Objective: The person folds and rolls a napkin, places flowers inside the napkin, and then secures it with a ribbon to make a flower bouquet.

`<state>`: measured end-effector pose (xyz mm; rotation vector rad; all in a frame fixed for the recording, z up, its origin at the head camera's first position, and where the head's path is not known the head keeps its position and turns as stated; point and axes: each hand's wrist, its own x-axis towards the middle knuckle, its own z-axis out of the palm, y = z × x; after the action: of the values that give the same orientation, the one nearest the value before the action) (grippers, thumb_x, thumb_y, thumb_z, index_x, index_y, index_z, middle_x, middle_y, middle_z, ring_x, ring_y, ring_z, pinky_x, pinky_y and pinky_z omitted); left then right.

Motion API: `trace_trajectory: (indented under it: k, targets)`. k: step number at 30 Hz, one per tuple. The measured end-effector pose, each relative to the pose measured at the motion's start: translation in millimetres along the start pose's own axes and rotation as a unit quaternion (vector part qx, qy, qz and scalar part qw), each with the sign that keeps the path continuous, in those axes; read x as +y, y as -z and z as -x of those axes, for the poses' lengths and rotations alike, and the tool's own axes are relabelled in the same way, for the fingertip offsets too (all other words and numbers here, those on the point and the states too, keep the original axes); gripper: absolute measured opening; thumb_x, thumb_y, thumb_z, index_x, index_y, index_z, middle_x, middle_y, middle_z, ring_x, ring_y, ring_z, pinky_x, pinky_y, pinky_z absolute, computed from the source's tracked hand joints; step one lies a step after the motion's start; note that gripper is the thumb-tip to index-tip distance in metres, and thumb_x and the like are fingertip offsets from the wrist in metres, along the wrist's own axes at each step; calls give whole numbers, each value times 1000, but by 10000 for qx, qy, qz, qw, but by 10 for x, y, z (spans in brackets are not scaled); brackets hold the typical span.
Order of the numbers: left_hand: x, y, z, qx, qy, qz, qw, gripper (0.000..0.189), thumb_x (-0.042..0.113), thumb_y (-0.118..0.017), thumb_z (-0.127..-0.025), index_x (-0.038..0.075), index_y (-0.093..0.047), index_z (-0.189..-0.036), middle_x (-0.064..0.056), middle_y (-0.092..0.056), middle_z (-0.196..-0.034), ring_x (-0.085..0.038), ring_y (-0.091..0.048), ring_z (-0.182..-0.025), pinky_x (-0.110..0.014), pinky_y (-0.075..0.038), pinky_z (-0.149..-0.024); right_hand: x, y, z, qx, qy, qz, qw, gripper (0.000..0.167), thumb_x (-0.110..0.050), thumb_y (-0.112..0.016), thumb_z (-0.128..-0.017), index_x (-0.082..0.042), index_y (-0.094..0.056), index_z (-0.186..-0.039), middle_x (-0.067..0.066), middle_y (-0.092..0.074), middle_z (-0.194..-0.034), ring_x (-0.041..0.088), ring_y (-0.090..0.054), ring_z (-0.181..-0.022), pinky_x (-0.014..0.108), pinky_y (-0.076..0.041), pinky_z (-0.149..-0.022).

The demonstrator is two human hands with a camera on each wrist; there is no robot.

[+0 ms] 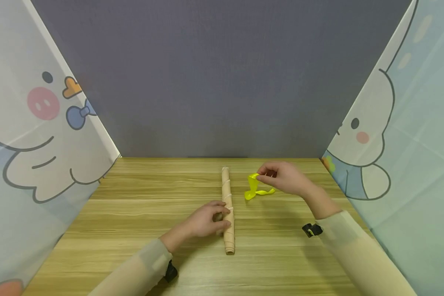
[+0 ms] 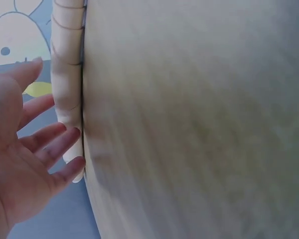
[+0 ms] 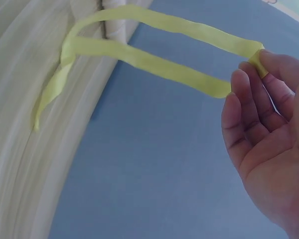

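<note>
A beige rolled-up sheet (image 1: 226, 189), with slanting edges along its length, lies upright in the head view on the wooden table. My left hand (image 1: 205, 220) rests at its left side near the lower half, fingertips at the roll. In the left wrist view, the fingers of that left hand (image 2: 25, 154) are loosely spread beside the roll (image 2: 67, 40). To the right of the roll, my right hand (image 1: 286, 179) pinches a bright yellow ribbon (image 1: 253, 185) between thumb and fingers. The right wrist view shows the ribbon (image 3: 174, 73) looping away from the fingertips, its loose end trailing near the tabletop.
The wood-grain table (image 1: 140, 213) meets a dark grey panel (image 1: 222, 82) at its back edge. Cartoon-printed cloth walls stand on the left (image 1: 7, 102) and right (image 1: 422, 123). Each sleeve has a black wrist device (image 1: 312, 230) near its cuff.
</note>
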<state>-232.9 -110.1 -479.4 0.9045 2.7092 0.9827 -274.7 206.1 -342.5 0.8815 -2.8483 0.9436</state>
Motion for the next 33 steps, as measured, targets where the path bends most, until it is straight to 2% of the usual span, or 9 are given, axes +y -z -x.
trace_trajectory:
  k: [5,8,12,17,20,23,29,33]
  targets:
    - [32,89,-54,563,-89,62,9984,40,34,-70,-109,6,-73,-138,-14,-68,-145,-34,-66,-133,-55,-55,-113,-122,-39,-22,-3,239,-174,9996,9,-24,-77,-105,-16,-80,-106,-3,-72,-95,18,-60,-80,28,-50,-67]
    - [88,155,-109,941,-119,376,9948,41,32,-71,-109,4,-71,-140,-13,-70,-141,-32,-69,-127,-55,-58,-106,-192,-61,-27,-2,322,-201,9993,5,-21,-78,-104,-17,-79,-105,-3,-71,-96,17,-60,-81,27,-51,-68]
    - [198,221,-216,1270,-169,857,9880,40,34,-76,-106,9,-70,-138,-12,-71,-139,-27,-72,-121,-48,-59,-101,-265,-97,-39,-17,436,-192,9989,3,-20,-78,-104,-18,-79,-106,-4,-71,-96,15,-61,-81,28,-51,-69]
    - [370,255,-328,1559,-137,1400,9777,39,38,-81,-102,17,-72,-134,-5,-73,-131,-19,-71,-113,-37,-60,-94,-320,-135,-65,-75,561,-233,9981,3,-20,-78,-104,-18,-79,-107,-5,-71,-96,14,-61,-81,28,-52,-70]
    - [438,250,-380,1726,-86,1648,9711,37,36,-84,-100,17,-74,-131,-3,-74,-123,-16,-70,-105,-31,-59,-89,-334,-150,-75,-103,562,-270,9980,4,-21,-77,-105,-18,-79,-107,-5,-72,-97,14,-61,-81,28,-52,-71]
    - [465,232,-430,1855,-82,1749,9669,31,33,-87,-98,15,-76,-121,-3,-72,-110,-14,-66,-93,-27,-57,-81,-327,-161,-78,-111,549,-268,9981,4,-21,-77,-105,-18,-79,-107,-5,-72,-97,14,-61,-81,28,-52,-70]
    - [469,198,-510,2006,-228,1734,9639,20,26,-88,-96,15,-72,-95,-3,-62,-93,-13,-55,-79,-23,-47,-68,-287,-175,-68,-132,565,-315,9978,6,-22,-77,-106,-17,-78,-106,-4,-71,-96,18,-62,-80,28,-51,-69]
    - [466,188,-536,2026,-313,1695,9640,23,24,-88,-97,14,-69,-89,-3,-58,-89,-12,-52,-76,-22,-45,-66,-262,-189,-63,-148,565,-383,9976,7,-24,-76,-107,-17,-78,-106,-4,-71,-96,20,-62,-80,28,-51,-68]
